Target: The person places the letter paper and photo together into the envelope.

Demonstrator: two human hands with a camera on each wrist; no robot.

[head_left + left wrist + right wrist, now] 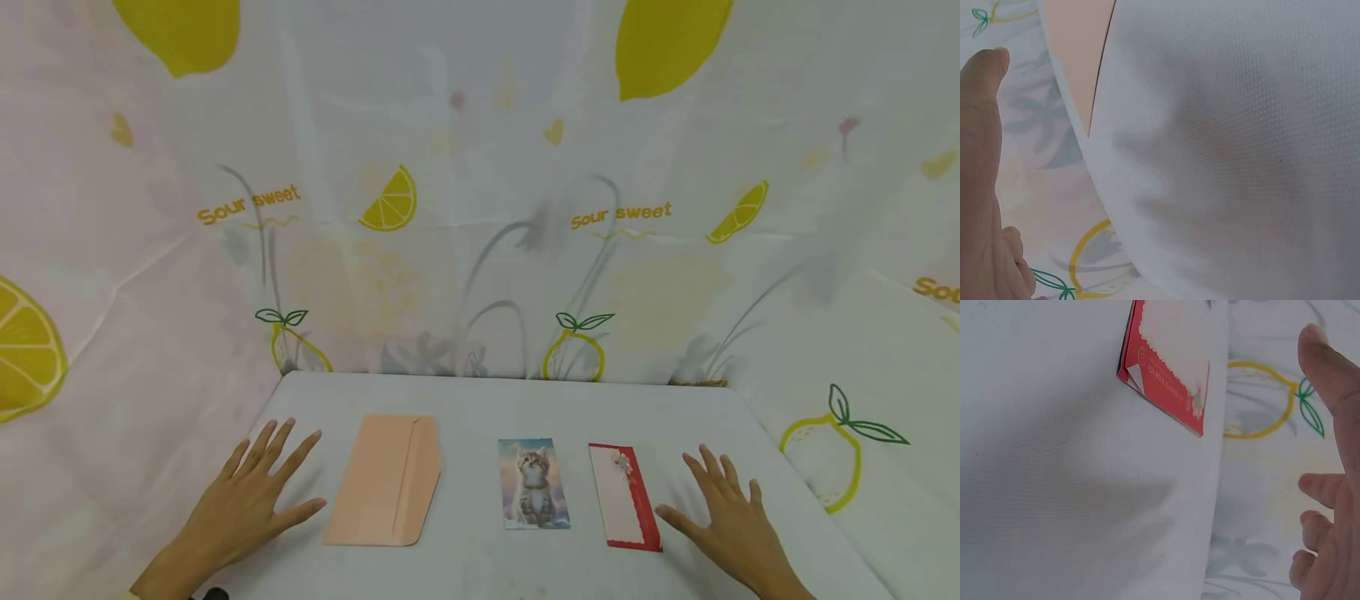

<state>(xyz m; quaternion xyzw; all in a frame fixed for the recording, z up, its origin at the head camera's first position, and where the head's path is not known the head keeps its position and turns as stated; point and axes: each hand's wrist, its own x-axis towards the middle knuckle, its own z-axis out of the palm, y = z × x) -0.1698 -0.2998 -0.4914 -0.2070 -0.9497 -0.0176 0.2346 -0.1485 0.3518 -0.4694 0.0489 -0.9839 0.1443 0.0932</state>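
Peach envelope (386,483) with angled flap, tabby kitten picture (534,485) and pale, red-edged flower card (624,497) lie on the white counter (465,571) between left hand (249,500) and right hand (733,521), each grip spread wide.

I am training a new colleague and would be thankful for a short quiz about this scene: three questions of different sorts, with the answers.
1. What lies between the peach envelope and the red-and-white card?
A) a pair of scissors
B) a kitten picture
C) a spoon
2. Which item on the table lies nearest the right hand?
3. True or false: the left hand grips the peach envelope.

Key:
1. B.
2. The red-and-white card.
3. False: its fingers are spread, beside the peach envelope and apart from it.
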